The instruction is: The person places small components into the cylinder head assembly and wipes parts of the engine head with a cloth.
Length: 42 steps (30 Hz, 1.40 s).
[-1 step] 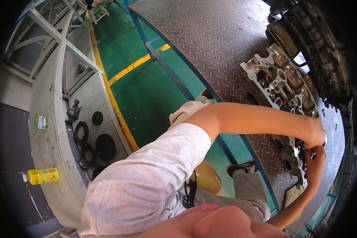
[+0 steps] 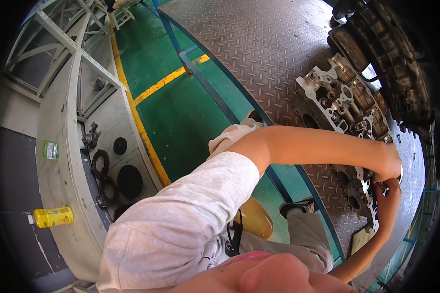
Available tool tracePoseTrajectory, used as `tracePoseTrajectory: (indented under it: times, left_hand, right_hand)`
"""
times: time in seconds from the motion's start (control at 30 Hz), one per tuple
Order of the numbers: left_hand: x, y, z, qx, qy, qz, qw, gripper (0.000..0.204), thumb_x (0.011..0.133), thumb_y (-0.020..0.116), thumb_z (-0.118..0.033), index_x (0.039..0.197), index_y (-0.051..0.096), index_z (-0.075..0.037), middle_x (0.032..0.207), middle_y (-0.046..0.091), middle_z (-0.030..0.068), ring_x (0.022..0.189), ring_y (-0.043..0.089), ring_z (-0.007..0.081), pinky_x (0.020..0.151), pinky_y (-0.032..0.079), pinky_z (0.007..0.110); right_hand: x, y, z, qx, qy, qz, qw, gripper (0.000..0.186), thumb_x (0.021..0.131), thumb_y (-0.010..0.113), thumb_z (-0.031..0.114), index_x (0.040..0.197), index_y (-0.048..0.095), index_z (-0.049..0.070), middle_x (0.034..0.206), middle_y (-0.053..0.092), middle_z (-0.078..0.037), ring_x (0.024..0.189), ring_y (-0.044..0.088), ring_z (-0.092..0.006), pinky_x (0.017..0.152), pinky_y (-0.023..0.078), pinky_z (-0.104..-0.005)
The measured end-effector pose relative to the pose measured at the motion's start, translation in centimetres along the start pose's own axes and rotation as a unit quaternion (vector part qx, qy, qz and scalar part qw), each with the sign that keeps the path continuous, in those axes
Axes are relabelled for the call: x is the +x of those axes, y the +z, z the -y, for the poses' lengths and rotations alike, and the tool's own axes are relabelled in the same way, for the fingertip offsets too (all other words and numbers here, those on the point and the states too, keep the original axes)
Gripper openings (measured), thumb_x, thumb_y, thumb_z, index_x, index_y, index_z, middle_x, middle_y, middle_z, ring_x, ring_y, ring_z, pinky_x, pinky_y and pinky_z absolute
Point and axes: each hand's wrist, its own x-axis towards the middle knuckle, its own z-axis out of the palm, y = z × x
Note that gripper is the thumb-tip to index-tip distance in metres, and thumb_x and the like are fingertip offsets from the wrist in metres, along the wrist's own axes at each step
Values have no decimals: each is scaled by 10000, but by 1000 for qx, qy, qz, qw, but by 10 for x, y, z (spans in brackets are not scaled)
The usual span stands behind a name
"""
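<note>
A metal engine cylinder head [image 2: 344,105] lies on the patterned metal bench, its valve gear and bores facing up. My left arm reaches across it, and my left hand [image 2: 390,163] is bent down over its far edge. The left fingers are hidden behind the wrist. Close against it, my right hand [image 2: 391,188] comes up from the lower edge with fingers curled at the near end of the cylinder head. Something small, dark and shiny shows between the right fingers, too hidden to name.
A large dark engine part [image 2: 386,63] stands behind the cylinder head on the bench [image 2: 259,44]. Small bolts lie beside it. To the left, a grey shelf unit [image 2: 58,122] holds a yellow bottle [image 2: 53,217] and round black parts [image 2: 130,180]. A yellow stool [image 2: 255,219] is beneath me.
The right fingers shift slightly at the end of the cylinder head. Everything else looks the same.
</note>
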Motion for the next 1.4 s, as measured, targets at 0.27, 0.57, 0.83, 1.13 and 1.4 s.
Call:
tracePoseTrajectory:
  times: [0.27,0.57,0.83,1.13,1.4]
  left_hand:
    - [-2,-21,11,24,-10,-30,999,199,630,660,-165,810,700,-90,777,667,105,753,651,274,626,509,382]
    - [-7,-31,9,11,-35,8,999,243,650,659,-207,867,704,-108,815,673,81,774,650,265,648,513,376]
    - [-12,-35,8,2,-42,9,999,237,658,639,-210,846,706,-82,787,670,101,737,646,276,622,510,388]
    - [-18,-32,11,-9,-38,13,999,219,669,637,-205,831,701,-71,775,666,111,730,644,295,630,507,395]
    - [-14,-32,7,-8,-47,21,999,229,661,648,-209,838,705,-75,787,668,113,736,645,294,642,510,393]
  right_hand:
    - [5,1,12,-18,-21,3,1000,256,707,625,-30,956,571,-61,893,579,-159,834,549,-316,753,429,-368]
    - [-8,-25,27,-61,-21,-20,998,252,708,620,-42,950,551,-46,915,547,-158,838,526,-321,748,417,-380]
    - [2,-7,12,-52,27,44,997,222,709,629,-16,913,551,-57,843,551,-176,806,531,-355,752,422,-384]
    - [13,9,23,-46,12,18,999,289,686,612,-30,970,562,-41,945,588,-218,915,548,-402,777,431,-412]
    - [6,2,14,-28,32,23,999,266,666,597,-45,930,568,-59,908,589,-206,865,555,-388,768,430,-410]
